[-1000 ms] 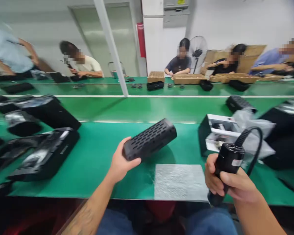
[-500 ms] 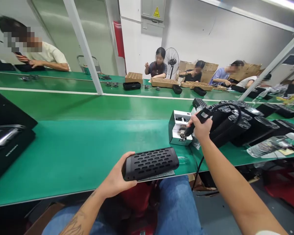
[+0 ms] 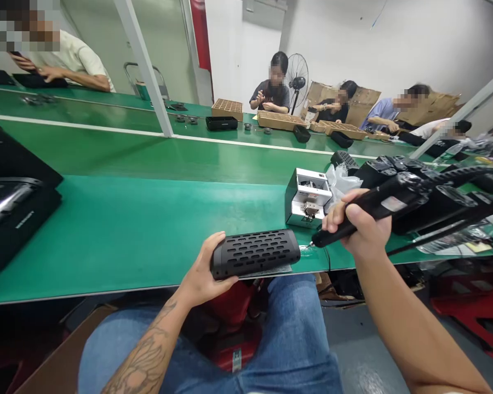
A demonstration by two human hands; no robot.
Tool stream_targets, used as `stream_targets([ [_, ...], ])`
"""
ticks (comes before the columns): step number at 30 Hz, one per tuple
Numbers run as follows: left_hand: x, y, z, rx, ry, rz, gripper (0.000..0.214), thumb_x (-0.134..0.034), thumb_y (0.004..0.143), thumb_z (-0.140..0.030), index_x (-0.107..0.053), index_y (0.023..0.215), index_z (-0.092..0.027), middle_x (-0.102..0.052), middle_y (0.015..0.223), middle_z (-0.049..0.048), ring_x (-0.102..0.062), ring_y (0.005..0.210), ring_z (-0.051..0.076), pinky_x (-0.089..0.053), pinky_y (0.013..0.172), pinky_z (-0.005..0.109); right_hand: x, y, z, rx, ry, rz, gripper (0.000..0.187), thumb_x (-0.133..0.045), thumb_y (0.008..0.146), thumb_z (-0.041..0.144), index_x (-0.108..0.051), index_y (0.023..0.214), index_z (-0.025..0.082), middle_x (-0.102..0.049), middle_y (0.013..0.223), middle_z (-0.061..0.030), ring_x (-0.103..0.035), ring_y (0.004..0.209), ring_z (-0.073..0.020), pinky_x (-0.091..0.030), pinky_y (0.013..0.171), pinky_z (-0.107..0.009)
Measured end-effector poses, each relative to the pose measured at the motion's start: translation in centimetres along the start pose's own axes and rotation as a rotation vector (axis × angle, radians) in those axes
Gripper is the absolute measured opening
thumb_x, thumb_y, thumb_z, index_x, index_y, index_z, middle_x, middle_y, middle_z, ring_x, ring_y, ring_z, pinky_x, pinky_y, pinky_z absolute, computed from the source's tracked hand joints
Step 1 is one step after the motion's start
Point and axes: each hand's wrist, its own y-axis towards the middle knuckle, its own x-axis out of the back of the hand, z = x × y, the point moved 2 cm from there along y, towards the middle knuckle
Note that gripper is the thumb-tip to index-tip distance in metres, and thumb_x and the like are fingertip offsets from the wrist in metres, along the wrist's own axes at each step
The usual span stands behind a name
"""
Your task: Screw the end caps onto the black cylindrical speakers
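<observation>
While the left grip (image 3: 200, 276) clasps the slotted case (image 3: 257, 251) by its left end, at the frame's lower centre, I see the right grip (image 3: 365, 230) wrapped round a corded driver (image 3: 384, 205), right of centre. The driver's bit points down-left, just beside the case's right end. Beyond it, a small box (image 3: 308, 195) stands on the green counter (image 3: 148, 219); a co-worker (image 3: 278, 91) sits at upper centre.
</observation>
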Motion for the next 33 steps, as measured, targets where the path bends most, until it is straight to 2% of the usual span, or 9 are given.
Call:
stream_targets([
  [3, 0.1, -0.1, 0.1, -0.045, 0.023, -0.002, 0.104, -0.093, 0.095, -0.043, -0.037, 0.182, -0.034, -0.049, 0.181, 0.0192, -0.053, 0.169, 0.047, -0.05, 0.138, 0.073, -2.0, -1.8, 1.1, -0.013, 0.131, 0.126, 0.025, -0.095, 0.1, 0.041, -0.078, 0.108, 0.025, -0.072, 0.069, 0.0035, -0.068, 0.05, -0.0165, -0.065, 0.054, -0.032],
  [7, 0.1, -0.1, 0.3, -0.065, 0.038, -0.002, 0.107, -0.095, 0.094, -0.042, -0.035, 0.183, -0.033, -0.05, 0.18, 0.0203, -0.054, 0.168, 0.048, -0.05, 0.138, 0.075, -3.2, -2.5, 0.3, -0.035, 0.145, 0.11, 0.027, -0.098, 0.098, 0.039, -0.077, 0.106, 0.024, -0.073, 0.068, 0.0034, -0.07, 0.052, -0.0173, -0.067, 0.056, -0.033],
  [15, 0.1, 0.0, -0.3, -0.105, 0.028, -0.016, 0.107, -0.096, 0.093, -0.037, -0.036, 0.182, -0.033, -0.051, 0.179, 0.0197, -0.055, 0.168, 0.046, -0.052, 0.138, 0.07, -3.7, -2.5, -1.1, -0.08, 0.124, 0.142, 0.029, -0.099, 0.097, 0.038, -0.075, 0.101, 0.022, -0.072, 0.067, 0.0028, -0.07, 0.052, -0.0174, -0.067, 0.057, -0.033],
  [23, 0.2, 0.0, -0.3, -0.111, 0.038, -0.012, 0.103, -0.095, 0.093, -0.042, -0.039, 0.18, -0.031, -0.056, 0.171, 0.0195, -0.06, 0.162, 0.045, -0.054, 0.136, 0.068, -4.0, -2.8, -1.4, -0.11, 0.124, 0.162, 0.029, -0.098, 0.098, 0.037, -0.073, 0.095, 0.023, -0.07, 0.066, 0.0042, -0.069, 0.05, -0.016, -0.066, 0.057, -0.032],
  [33, 0.1, -0.1, -0.1, -0.032, 0.042, 0.001, 0.103, -0.096, 0.09, -0.042, -0.041, 0.177, -0.031, -0.057, 0.17, 0.0173, -0.062, 0.16, 0.042, -0.055, 0.135, 0.065, -4.0, -2.4, -1.9, -0.172, 0.106, 0.267, 0.028, -0.098, 0.098, 0.037, -0.073, 0.092, 0.023, -0.071, 0.065, 0.003, -0.068, 0.051, -0.0162, -0.066, 0.058, -0.032],
])
